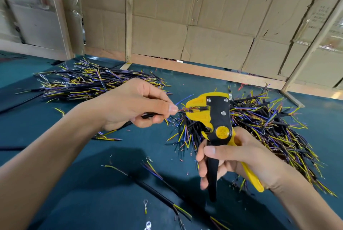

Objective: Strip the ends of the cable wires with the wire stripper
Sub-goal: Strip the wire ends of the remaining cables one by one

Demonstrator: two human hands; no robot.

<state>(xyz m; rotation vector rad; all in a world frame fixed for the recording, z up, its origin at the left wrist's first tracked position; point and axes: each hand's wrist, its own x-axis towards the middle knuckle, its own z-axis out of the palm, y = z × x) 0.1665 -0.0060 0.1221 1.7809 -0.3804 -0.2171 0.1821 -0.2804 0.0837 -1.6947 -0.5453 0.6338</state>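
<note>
Wire stripper bites cable amid wire piles on table.

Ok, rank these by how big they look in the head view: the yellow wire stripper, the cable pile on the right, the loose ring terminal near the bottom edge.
Largest to smallest:
1. cable pile on the right
2. wire stripper, though it is held nearer the camera
3. ring terminal

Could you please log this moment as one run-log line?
left hand: pinches cable wire | right hand: grips wire stripper | wire end in stripper head
</note>
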